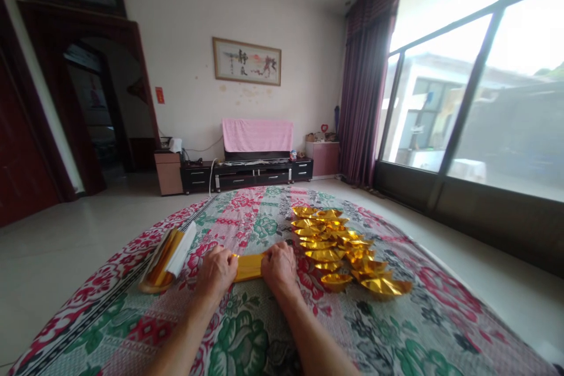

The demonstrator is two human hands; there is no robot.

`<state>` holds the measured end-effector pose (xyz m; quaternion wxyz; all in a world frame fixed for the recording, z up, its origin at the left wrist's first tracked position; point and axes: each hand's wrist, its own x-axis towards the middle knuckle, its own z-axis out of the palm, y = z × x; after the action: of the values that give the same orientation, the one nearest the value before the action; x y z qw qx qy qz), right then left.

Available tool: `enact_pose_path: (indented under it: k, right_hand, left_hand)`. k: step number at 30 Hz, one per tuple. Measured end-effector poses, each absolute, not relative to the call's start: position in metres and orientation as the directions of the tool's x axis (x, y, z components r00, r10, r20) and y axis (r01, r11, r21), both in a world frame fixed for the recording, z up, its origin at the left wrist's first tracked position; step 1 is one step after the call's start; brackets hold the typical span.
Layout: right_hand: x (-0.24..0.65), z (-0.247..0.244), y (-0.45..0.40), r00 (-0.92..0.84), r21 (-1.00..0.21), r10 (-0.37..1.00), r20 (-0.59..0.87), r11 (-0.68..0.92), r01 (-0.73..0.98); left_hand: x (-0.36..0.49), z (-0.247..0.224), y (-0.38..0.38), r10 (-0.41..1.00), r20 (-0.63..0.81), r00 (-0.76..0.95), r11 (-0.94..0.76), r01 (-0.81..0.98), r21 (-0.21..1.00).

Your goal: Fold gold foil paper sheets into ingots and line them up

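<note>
A strip of gold foil paper [249, 267] is stretched between my two hands above the flowered cloth. My left hand [217, 269] is closed on its left end, and my right hand [281, 265] is closed on its right end, knuckles up. To the right of my right hand stand several folded gold foil boat shapes [324, 255] in rows. Left of my left hand lies an open packet of gold sheets [165, 258] with white paper along its side.
The round table wears a patterned cloth [240, 341]. Beyond it stand a low black cabinet [258, 177] and something under a pink cloth [258, 135]. Large windows [520, 88] and purple curtains [363, 88] are at the right, a doorway at the left.
</note>
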<state>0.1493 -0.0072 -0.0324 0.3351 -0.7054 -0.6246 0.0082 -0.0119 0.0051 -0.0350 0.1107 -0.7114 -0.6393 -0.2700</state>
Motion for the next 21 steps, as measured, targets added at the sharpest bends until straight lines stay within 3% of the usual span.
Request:
enact_pose_path:
  k: [6, 15, 21]
  right_hand:
    - [0.149, -0.036, -0.006, 0.202, -0.462, 0.880, 0.429, 0.022, 0.887]
    - [0.150, -0.037, -0.008, 0.213, -0.499, 0.880, 0.424, 0.031, 0.866]
    - [0.150, -0.043, -0.004, 0.146, -0.478, 0.886, 0.439, 0.093, 0.874]
  left_hand:
    - [-0.016, -0.041, 0.010, 0.861, 0.506, 0.051, -0.153, 0.975, 0.163]
    - [-0.019, -0.045, 0.013, 0.818, 0.573, 0.051, -0.217, 0.950, 0.226]
    - [-0.017, -0.040, 0.009, 0.811, 0.561, 0.166, -0.293, 0.945, 0.144]
